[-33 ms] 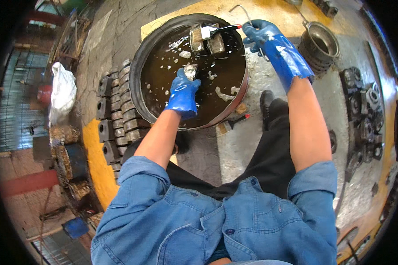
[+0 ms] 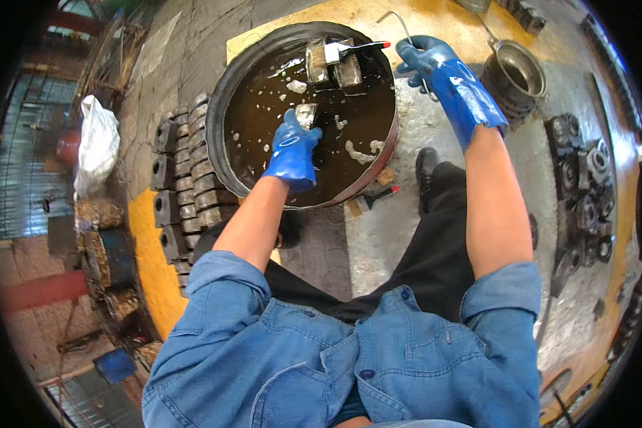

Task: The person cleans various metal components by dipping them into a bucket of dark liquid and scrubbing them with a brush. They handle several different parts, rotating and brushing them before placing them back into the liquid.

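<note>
A round dark tub (image 2: 225, 78) of murky brown liquid with pale foam stands in front of me. Inside it, my left hand (image 2: 292, 146), in a blue rubber glove, is closed on a wet metal block (image 2: 306, 115) that shows past the fingers. My right hand (image 2: 435, 63), gloved alike, is raised beyond the tub's right rim, its fingers wrapped round a bent metal hook (image 2: 407, 30). Farther back in the tub, metal blocks (image 2: 347, 72) rise above the liquid, and a paintbrush (image 2: 344, 51) with a red-tipped dark handle lies across them.
Rows of metal blocks (image 2: 165, 210) stand left of the tub. A second brush (image 2: 370, 200) lies by its near right side. At right are a metal pot (image 2: 518, 68) and several dark metal parts (image 2: 585, 214). A white sack (image 2: 97, 143) stands far left.
My right hand has shifted slightly right and nearer with the hook. My left hand keeps its grip on the metal block in the tub.
</note>
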The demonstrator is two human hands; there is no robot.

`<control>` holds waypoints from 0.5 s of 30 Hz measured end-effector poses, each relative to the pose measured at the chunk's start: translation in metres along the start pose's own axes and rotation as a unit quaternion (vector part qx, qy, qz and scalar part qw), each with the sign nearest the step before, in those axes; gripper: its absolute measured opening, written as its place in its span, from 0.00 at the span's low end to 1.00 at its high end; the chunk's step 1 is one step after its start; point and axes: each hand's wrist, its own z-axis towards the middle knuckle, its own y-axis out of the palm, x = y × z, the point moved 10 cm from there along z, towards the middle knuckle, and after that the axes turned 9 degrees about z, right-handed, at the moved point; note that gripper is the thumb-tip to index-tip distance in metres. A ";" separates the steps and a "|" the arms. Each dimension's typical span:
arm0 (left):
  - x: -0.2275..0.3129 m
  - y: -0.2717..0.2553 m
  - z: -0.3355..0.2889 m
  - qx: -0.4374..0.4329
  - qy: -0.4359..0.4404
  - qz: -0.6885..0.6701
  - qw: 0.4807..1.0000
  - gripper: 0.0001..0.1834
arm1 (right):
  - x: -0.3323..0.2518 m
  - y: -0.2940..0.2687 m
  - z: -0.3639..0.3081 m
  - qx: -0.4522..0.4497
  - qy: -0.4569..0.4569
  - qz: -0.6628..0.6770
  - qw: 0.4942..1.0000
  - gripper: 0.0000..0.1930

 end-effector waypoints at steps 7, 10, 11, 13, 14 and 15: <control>0.003 0.004 0.011 0.025 0.018 0.008 1.000 0.39 | 0.082 -0.035 0.026 0.016 -0.046 -0.089 0.995 0.23; -0.012 0.022 0.024 -0.041 -0.043 0.033 0.998 0.48 | 0.123 -0.025 0.050 -0.019 0.027 -0.181 0.983 0.21; -0.009 0.020 0.023 -0.050 -0.052 0.037 0.997 0.49 | 0.133 -0.021 0.060 -0.033 0.032 -0.188 0.981 0.19; -0.004 0.013 0.017 -0.057 -0.060 0.037 0.996 0.50 | 0.141 -0.010 0.073 -0.053 0.043 -0.189 0.980 0.17; -0.011 0.014 0.017 -0.061 -0.066 0.039 0.995 0.50 | 0.141 0.003 0.074 -0.064 0.044 -0.180 0.981 0.17; -0.016 0.015 0.017 -0.065 -0.072 0.041 0.994 0.50 | 0.138 0.016 0.078 -0.075 0.046 -0.172 0.981 0.17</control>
